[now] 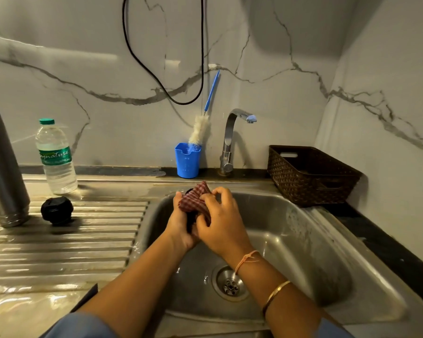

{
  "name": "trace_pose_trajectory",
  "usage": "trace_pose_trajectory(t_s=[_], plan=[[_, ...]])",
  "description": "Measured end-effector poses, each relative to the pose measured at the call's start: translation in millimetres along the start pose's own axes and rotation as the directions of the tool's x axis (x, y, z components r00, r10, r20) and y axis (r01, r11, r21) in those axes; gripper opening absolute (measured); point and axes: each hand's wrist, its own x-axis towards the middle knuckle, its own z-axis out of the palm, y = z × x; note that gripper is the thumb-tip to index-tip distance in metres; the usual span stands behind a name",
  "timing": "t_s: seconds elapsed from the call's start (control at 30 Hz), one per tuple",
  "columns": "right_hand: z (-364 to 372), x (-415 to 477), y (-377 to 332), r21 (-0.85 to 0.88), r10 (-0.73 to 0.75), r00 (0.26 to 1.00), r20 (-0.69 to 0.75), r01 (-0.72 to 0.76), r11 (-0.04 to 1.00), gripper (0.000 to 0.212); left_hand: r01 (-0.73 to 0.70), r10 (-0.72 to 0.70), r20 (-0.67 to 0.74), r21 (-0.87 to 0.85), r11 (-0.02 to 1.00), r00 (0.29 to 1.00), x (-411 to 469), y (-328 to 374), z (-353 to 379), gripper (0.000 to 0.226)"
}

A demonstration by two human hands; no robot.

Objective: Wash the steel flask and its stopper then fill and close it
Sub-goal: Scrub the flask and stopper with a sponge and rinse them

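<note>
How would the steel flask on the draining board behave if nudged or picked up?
The steel flask stands tall and narrow on the ridged draining board, so a push high up would probably tip it. The board looks wet, so it may slide, and its smooth wall could be slippery to grip.

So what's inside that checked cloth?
A dark thing peeks out of the cloth, held between the left hand and the right hand. The cloth and hands cover most of it, so I cannot tell what it is.
</note>
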Motion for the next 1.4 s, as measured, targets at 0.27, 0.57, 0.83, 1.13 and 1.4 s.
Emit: trace_pose_trajectory(t_s=[0.27, 0.57, 0.83, 1.13, 1.4], plan=[[-5, 0, -4, -0.178, -0.039, 0.987, 0.158, 0.067, 0.982, 0.033, -0.121, 0.110, 0.079, 0.160, 0.980, 0.991, -2, 9, -3, 0.040], [-18, 14, -6, 0.681, 0.507, 0.618, 0.600, -0.728, 0.081, 0.016, -0.310, 0.241, 0.213, 0.396, 0.864, 0.947, -6, 7, 2, 0.031], [-24, 17, -9, 0.848, 0.372, 0.784, 0.496, -0.529, -0.016, 0.016, -0.203, 0.203, 0.000, 0.048, 0.978, 0.979, 13, 4, -3, 0.063], [0, 5, -1, -0.145, -0.072, 0.994, 0.084, 0.083, 0.986, 0.047, -0.122, 0.120, 0.034, 0.081, 0.989, 0.992, 7, 11, -2, 0.046], [-14, 22, 7, 0.511, 0.544, 0.708, 0.450, -0.704, 0.493, 0.037, -0.366, 0.336, 0.147, 0.345, 0.864, 0.930, 4, 2, 3, 0.048]])
